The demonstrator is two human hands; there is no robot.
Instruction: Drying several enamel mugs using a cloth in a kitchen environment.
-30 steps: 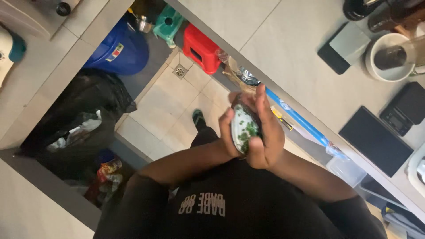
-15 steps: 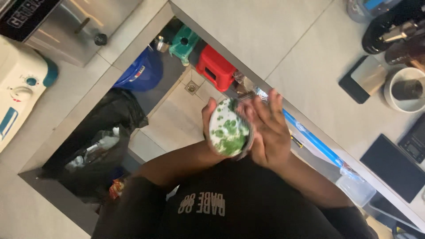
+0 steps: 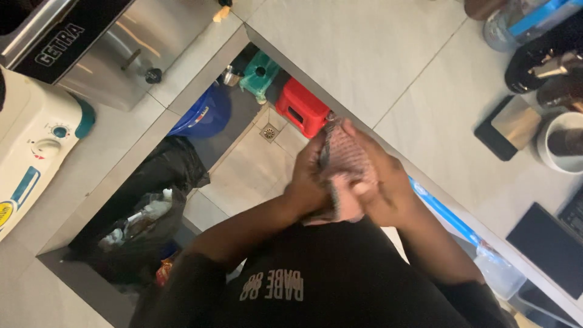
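Fingers [image 3: 316, 159] of my left hand [image 3: 310, 182] curled shut on pink cloth [image 3: 347, 176], right hand [image 3: 379, 185] fingers clamped on same cloth from other side; cloth bunched between palms, in front of chest, over tabletop [image 3: 376, 54] edge. Far left: white appliance [image 3: 30, 152], steel box [image 3: 109, 42]. Below gap: black bin bag [image 3: 152, 194], blue bucket [image 3: 203, 112], red stool [image 3: 302, 108]. Right: white cup [image 3: 562, 146], black tablet [image 3: 549, 249].
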